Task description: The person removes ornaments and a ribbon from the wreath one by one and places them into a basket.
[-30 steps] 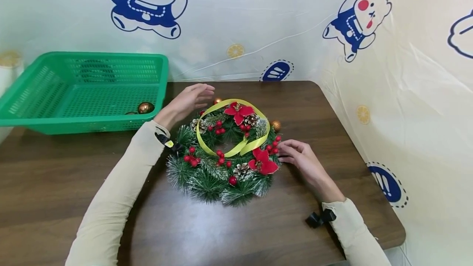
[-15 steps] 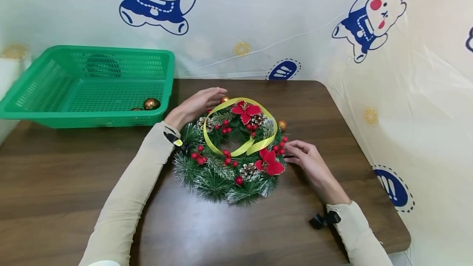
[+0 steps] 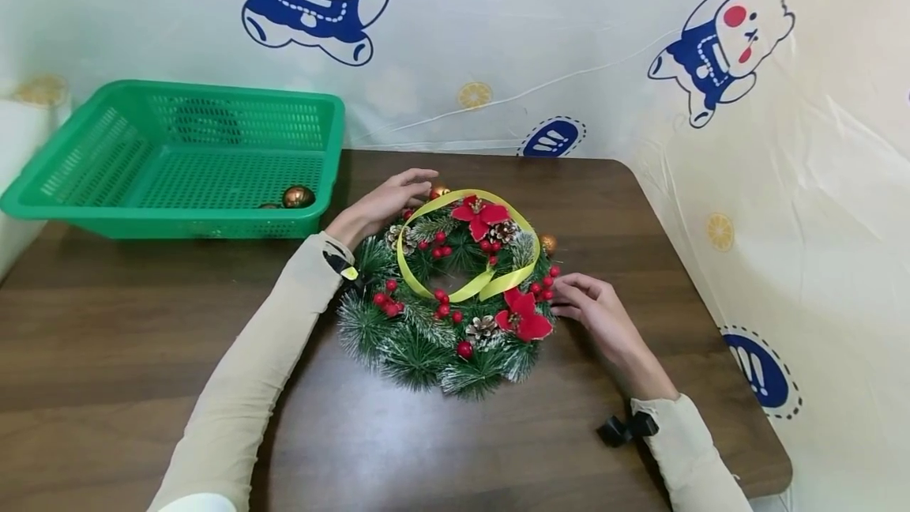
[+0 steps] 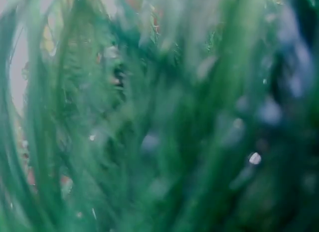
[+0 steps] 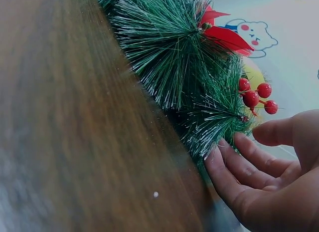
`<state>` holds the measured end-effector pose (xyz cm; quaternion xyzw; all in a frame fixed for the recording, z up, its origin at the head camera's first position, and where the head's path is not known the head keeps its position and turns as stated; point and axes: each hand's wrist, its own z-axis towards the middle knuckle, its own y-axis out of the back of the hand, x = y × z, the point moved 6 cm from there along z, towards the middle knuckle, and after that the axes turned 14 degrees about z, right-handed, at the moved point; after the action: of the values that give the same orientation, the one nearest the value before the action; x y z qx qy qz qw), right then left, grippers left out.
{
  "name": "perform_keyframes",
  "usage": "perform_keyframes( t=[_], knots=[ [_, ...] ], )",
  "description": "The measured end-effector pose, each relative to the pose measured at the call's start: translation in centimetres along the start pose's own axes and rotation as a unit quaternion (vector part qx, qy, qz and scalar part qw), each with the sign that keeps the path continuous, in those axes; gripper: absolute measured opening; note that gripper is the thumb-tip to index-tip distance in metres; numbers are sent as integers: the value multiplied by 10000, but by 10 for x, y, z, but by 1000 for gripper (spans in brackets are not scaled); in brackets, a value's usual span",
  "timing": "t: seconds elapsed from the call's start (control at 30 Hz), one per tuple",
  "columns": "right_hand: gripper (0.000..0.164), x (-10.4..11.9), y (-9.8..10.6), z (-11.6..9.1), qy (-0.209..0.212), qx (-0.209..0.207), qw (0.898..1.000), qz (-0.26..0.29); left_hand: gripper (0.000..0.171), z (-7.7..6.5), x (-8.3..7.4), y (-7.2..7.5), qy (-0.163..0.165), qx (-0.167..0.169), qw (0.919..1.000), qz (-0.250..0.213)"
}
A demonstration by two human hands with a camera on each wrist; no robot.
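A green Christmas wreath (image 3: 412, 358) lies on the table, trimmed with red poinsettias (image 3: 524, 318), berries and pine cones. A loop of yellow ribbon (image 3: 502, 284) rests over its centre. My left hand (image 3: 380, 202) reaches along the wreath's far left side, fingers extended close to a copper-gold bauble (image 3: 440, 192). At the right edge, my right hand (image 3: 597, 314) touches the needles with lightly bent fingers. The right wrist view has that hand (image 5: 279, 177) with fingertips right at the greenery, the thumb near the red berries (image 5: 251, 98). Blurred green needles (image 4: 149, 142) fill the left wrist view.
A green plastic basket (image 3: 213, 224) stands at the back left with a brown bauble (image 3: 298, 197) inside. Another gold bauble (image 3: 548, 244) sits at the wreath's right rim. A printed cloth (image 3: 426, 38) hangs behind the brown table (image 3: 114, 354).
The head view has shifted, so the scene sits further right in the frame. My left hand's fingers have come closer to the far bauble. My right hand stays at the wreath's edge.
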<state>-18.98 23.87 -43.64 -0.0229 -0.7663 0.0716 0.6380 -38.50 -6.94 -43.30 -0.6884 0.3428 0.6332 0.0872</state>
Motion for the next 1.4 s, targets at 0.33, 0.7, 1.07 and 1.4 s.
perform_keyframes(
  t=[0.33,0.7,1.07,1.4],
  knots=[
    [27,1,7,-5,56,-126,9998,115,42,7,-16,-9,-380,-209,9947,935],
    [34,1,4,-1,22,-74,10000,-31,42,-7,-26,6,-202,-997,9941,375],
    [34,0,3,0,-34,-20,9999,-132,39,-15,-37,16,-426,-1307,9905,-70],
    [34,-1,1,1,-22,32,9999,-125,34,-23,-46,21,-764,-1105,9906,-275]
  ],
)
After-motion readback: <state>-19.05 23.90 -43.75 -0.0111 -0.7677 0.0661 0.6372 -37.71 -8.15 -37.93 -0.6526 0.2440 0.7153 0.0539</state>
